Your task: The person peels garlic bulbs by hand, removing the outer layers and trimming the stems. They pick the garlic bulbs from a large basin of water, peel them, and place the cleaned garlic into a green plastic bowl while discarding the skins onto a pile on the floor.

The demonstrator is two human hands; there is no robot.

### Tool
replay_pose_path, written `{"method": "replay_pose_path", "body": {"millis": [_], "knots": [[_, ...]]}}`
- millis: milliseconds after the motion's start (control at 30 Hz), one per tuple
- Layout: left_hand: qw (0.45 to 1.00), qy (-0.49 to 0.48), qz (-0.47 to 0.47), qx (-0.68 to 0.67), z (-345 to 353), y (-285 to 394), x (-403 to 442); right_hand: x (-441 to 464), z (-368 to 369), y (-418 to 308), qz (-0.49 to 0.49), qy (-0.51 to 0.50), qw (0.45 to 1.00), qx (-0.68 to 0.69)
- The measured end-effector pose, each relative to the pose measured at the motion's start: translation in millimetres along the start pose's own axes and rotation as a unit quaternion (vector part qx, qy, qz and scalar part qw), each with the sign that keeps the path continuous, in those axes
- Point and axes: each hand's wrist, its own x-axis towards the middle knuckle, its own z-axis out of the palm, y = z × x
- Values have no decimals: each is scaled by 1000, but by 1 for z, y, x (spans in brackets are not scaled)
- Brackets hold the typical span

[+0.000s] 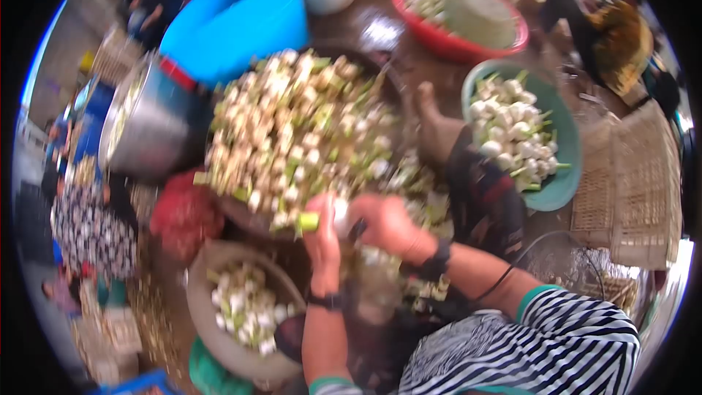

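Observation:
My left hand (322, 241) is closed round a garlic bulb (341, 213), whose cut green stem (308, 222) sticks out on the left. Close against it, my right hand (391, 225) is curled into a fist round a small dark tool (357, 230); blur hides whether it is a knife. Both hands are over the near edge of a wide dark basin (398, 95) heaped with stemmed garlic (292, 124). Below left stands a beige basin (201, 278) with trimmed white bulbs (245, 303). Right of the heap, a green basin (567, 139) holds more white garlic (515, 124).
A blue tub (241, 25), a large metal pot (157, 128) and a red sack (186, 216) are on the left. A red basin (468, 50) stands at the back, wicker baskets (621, 183) at right. Other people (95, 227) sit at left. A bare foot (437, 124) rests beside the heap.

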Motion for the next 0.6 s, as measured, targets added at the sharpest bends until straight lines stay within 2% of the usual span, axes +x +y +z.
{"method": "replay_pose_path", "body": {"millis": [33, 67, 100, 167, 267, 367, 400, 500, 533, 567, 600], "knots": [[997, -15, 21, -68, -2, 0, 2, 4, -4, -3, 18, 14, 998, 63], [988, -25, -24, -149, -3, 4, 3, 6, -7, -5, 98, -5, 975, 197], [975, -59, -64, -207, -4, 11, 3, 9, -15, -10, 193, -50, 930, 309], [939, -128, -87, -308, -9, 15, 2, 14, -23, -10, 256, -65, 868, 420], [881, -183, -64, -431, -12, 17, 2, 8, -25, -3, 296, -56, 803, 514], [829, -204, -51, -519, -12, 21, 3, -8, -27, 22, 318, -103, 750, 571], [811, -221, -48, -540, -15, 19, 5, -17, -28, 32, 324, -98, 713, 614], [820, -146, -45, -552, -21, 17, 9, -45, -21, 61, 367, -112, 731, 565], [830, -108, -63, -544, -20, 18, 10, -54, -13, 75, 346, -227, 809, 417], [846, -83, -80, -521, -19, 14, 6, -61, -5, 78, 123, -333, 931, 82], [861, -62, -94, -497, -17, 10, 6, -70, -3, 80, 128, -387, 912, -41]]}}
